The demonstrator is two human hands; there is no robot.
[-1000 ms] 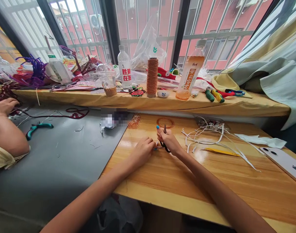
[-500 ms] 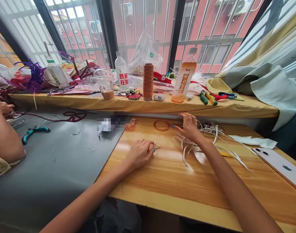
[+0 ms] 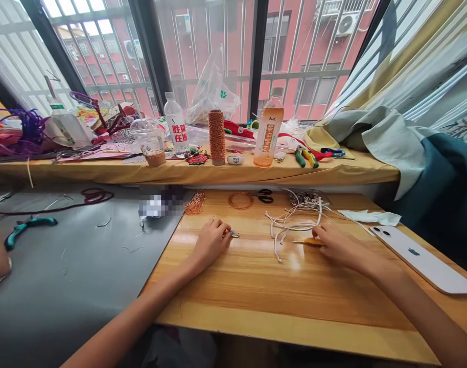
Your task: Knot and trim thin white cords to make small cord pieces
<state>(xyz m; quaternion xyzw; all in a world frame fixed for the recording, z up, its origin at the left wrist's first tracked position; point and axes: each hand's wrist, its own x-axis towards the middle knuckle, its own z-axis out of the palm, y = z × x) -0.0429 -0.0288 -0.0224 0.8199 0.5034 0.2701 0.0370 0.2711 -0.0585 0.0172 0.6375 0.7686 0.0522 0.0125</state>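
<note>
Now I see the yellow strip (image 3: 309,242) lying crosswise, tip leftward, touching my nearer right hand (image 3: 335,246), grip unclear; my left hand (image 3: 212,239) pinches a small piece (image 3: 236,235).

Head view, facing windows (image 3: 258,51), down over hands (image 3: 212,239)

Daylit barred windows (image 3: 214,30), dark frames (image 3: 149,56), cloth-covered ledge (image 3: 233,175), glossy wooden table (image 3: 256,286), bunched pale curtain (image 3: 421,56)
</note>
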